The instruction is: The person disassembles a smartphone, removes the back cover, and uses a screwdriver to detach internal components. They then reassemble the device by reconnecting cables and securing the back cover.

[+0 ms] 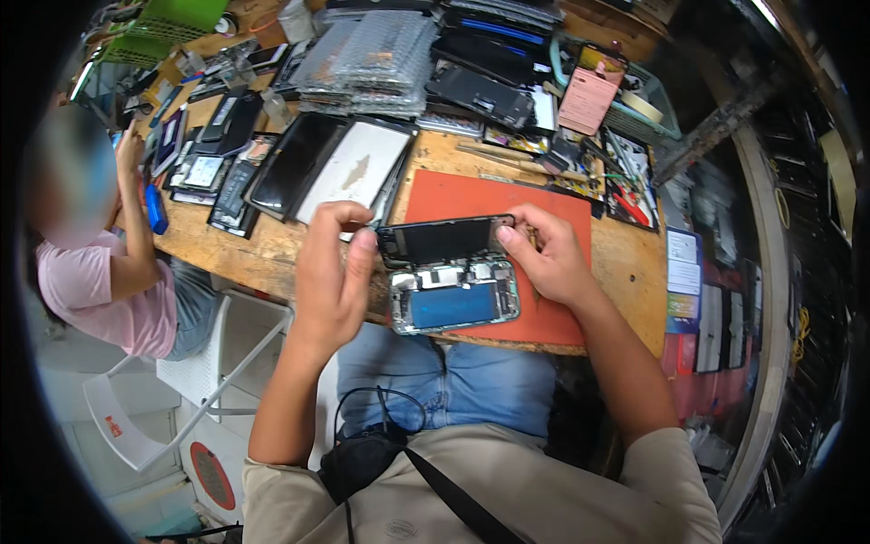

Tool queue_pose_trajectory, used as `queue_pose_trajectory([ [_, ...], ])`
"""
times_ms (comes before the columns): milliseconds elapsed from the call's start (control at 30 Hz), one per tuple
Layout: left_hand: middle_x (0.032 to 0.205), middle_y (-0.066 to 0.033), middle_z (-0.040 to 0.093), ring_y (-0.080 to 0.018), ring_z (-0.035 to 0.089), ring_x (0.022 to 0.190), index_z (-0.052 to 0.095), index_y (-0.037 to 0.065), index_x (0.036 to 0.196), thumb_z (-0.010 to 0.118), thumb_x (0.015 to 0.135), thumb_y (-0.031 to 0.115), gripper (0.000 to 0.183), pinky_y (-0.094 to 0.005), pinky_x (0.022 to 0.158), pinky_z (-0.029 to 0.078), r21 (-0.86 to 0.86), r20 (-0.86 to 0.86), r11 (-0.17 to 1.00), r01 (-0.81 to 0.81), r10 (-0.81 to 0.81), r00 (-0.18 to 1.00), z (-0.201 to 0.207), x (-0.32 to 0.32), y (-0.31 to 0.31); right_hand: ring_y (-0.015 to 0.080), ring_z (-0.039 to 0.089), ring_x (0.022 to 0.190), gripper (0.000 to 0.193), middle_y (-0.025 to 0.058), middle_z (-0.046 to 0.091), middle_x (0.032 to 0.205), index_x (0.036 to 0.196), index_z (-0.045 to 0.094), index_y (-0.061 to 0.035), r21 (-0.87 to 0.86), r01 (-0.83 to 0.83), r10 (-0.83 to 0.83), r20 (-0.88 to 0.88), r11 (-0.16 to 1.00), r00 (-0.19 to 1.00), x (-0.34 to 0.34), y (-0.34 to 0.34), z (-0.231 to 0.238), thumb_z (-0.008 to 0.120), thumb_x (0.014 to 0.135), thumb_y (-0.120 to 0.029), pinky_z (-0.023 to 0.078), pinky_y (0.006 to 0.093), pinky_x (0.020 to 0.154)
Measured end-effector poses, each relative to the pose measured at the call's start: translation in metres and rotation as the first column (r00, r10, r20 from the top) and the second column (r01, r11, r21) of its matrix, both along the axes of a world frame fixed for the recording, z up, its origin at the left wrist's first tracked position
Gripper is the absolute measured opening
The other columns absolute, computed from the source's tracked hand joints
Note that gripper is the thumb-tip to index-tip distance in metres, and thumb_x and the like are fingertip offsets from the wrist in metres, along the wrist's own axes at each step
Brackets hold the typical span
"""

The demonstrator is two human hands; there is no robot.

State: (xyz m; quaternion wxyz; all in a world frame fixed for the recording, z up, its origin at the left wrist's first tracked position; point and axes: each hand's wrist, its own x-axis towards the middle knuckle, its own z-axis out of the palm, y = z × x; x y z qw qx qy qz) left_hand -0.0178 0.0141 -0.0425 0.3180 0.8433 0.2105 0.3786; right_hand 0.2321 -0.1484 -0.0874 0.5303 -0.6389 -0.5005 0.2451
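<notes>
An opened smartphone body [455, 305] lies at the near edge of an orange-red mat [555, 263], its inner parts and a large blue rectangle showing. Above it, the phone's dark screen panel [444, 243] is tilted up along the body's far side. My right hand [550, 256] grips the panel's right end, thumb on the face turned toward me. Beside the panel's left end is my left hand [333, 276], with thumb and forefinger curved apart and nothing visible between them. Whether its thumb tip touches the panel's edge is hard to tell.
Left of the mat lie a white-backed flat panel [358, 168] and dark tablet screens [294, 163]. Bubble-wrapped stacks [376, 59] stand at the back. Tools and red-handled pliers [632, 208] lie right. A person in pink [113, 295] sits at left near a white folding chair [213, 363].
</notes>
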Motion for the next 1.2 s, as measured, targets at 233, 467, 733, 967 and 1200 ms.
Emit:
queue_pose_trajectory([
  [233,0.128,-0.0238,0.066,-0.0401,0.066,0.12,0.055,-0.002,0.143,0.054,0.107,0.003,0.037,-0.0447,0.106,0.049,-0.139,0.062,0.989,0.055,-0.047,0.997,-0.041,0.02,-0.024,0.0035,0.044,0.067,0.02,-0.005,0.05,0.078,0.126,0.064,-0.0021,0.039,0.107,-0.097,-0.205,0.993,0.974,0.006,-0.012,0.018,0.054,0.111,-0.011,0.036,0.0237,0.06],
  [467,0.109,-0.0087,0.068,-0.0122,0.06,0.087,0.059,-0.002,0.141,0.059,0.107,0.002,0.034,-0.0284,0.081,0.049,-0.474,0.185,0.857,0.202,-0.127,0.974,-0.048,0.015,-0.013,0.019,0.076,0.089,0.016,0.0121,0.074,0.098,0.122,0.059,-0.0003,0.08,0.167,-0.167,-0.007,0.983,0.986,-0.038,-0.017,0.072,0.06,0.109,-0.01,0.061,0.0322,0.077],
  [733,0.101,-0.007,0.067,-0.0099,0.055,0.081,0.063,0.002,0.138,0.058,0.108,0.004,0.03,-0.0279,0.074,0.047,-0.429,0.251,0.862,0.269,-0.173,0.952,-0.046,0.013,-0.014,0.0329,0.078,0.091,0.02,0.0181,0.073,0.098,0.113,0.062,0.0019,0.049,-0.005,-0.018,0.474,0.999,0.88,-0.067,0.004,0.069,0.071,0.096,0.005,0.062,0.0395,0.076],
  [967,0.097,-0.0083,0.067,-0.013,0.056,0.079,0.063,0.003,0.138,0.057,0.108,0.004,0.03,-0.0297,0.074,0.048,-0.435,0.258,0.854,0.286,-0.186,0.948,-0.052,0.012,-0.012,0.0351,0.077,0.092,0.021,0.0188,0.073,0.098,0.112,0.061,0.0015,0.024,-0.005,-0.007,0.496,1.0,0.868,-0.07,0.007,0.071,0.07,0.094,0.005,0.061,0.041,0.077],
  [1200,0.104,-0.0135,0.068,-0.024,0.067,0.089,0.062,0.003,0.138,0.056,0.106,0.0,0.033,-0.0358,0.082,0.052,-0.303,0.249,0.92,0.247,-0.174,0.953,-0.045,0.014,-0.014,0.0396,0.074,0.089,0.021,0.0191,0.071,0.098,0.113,0.06,0.0005,0.001,-0.068,0.057,0.539,0.998,0.84,-0.068,0.011,0.067,0.07,0.095,0.003,0.059,0.0447,0.074],
])
